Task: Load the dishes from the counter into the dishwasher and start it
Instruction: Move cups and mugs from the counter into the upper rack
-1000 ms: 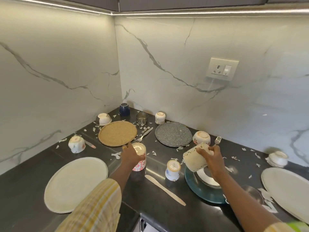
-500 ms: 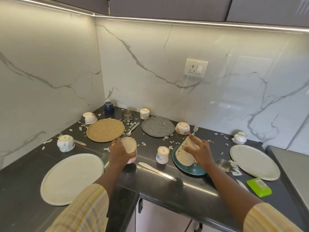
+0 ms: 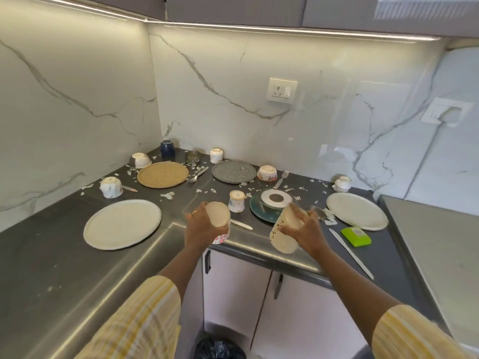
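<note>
My left hand (image 3: 201,228) grips an upside-down floral mug (image 3: 219,221) lifted over the counter's front edge. My right hand (image 3: 304,229) holds a tilted cream cup (image 3: 283,235) above the same edge. Behind them a teal plate (image 3: 259,212) carries a white saucer (image 3: 276,198). A small upturned cup (image 3: 236,201) stands between my hands, further back. On the dark counter (image 3: 64,268) lie a cream plate (image 3: 121,224) at left, a tan plate (image 3: 162,174), a grey speckled plate (image 3: 233,171) and another cream plate (image 3: 357,210) at right. The dishwasher is not in view.
Upturned bowls (image 3: 140,159) (image 3: 267,172), cups (image 3: 111,187) (image 3: 342,183) (image 3: 216,154), a blue mug (image 3: 167,148), a steel cup (image 3: 192,157), forks (image 3: 197,175) (image 3: 281,178), white knives (image 3: 351,253) (image 3: 241,224), a green sponge (image 3: 355,236) and paper scraps litter the counter. White cabinet doors (image 3: 233,288) sit below.
Both hands have lifted their cups off the counter and drawn them back toward me, past the front edge. The saucer on the teal plate is now uncovered. The view has pulled back.
</note>
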Demonstrator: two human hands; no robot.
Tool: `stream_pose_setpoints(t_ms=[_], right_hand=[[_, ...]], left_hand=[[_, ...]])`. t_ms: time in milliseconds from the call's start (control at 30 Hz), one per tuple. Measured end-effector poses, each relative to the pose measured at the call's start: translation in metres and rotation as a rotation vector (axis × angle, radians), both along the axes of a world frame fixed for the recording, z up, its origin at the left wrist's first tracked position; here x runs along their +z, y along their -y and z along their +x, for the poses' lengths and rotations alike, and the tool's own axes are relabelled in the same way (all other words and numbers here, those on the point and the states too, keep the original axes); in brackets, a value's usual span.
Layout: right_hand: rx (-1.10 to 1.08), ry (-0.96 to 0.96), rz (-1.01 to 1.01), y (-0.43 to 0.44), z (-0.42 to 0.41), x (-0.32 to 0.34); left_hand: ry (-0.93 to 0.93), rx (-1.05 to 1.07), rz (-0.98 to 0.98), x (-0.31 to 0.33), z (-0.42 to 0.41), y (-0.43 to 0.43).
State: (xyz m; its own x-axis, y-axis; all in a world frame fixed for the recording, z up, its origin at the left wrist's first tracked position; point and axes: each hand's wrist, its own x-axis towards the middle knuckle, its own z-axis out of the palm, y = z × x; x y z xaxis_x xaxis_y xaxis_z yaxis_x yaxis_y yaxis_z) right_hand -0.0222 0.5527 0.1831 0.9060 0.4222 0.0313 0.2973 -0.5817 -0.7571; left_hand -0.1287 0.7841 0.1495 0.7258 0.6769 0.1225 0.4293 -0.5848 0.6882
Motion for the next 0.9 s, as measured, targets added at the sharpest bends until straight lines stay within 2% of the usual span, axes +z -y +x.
stream_pose_setpoints(t_ms=[200,533,900], right_hand=[[-0.107,-0.086,0.014,0.096,-0.058,-0.026],[-0.318,-0.224,-0.018,0.245,-0.13,-0.088],[-0.797,-0.335,0.013,0.397,-0.139,-0.164]], left_hand=[[0.028,-0.069,-0.042,-0.03,-0.032,0.103],[-0.041,-0.482,-0.109,-0.078,-0.045,0.271],[-0.196,-0.946,-0.187,-0.15,0.002,0.434]])
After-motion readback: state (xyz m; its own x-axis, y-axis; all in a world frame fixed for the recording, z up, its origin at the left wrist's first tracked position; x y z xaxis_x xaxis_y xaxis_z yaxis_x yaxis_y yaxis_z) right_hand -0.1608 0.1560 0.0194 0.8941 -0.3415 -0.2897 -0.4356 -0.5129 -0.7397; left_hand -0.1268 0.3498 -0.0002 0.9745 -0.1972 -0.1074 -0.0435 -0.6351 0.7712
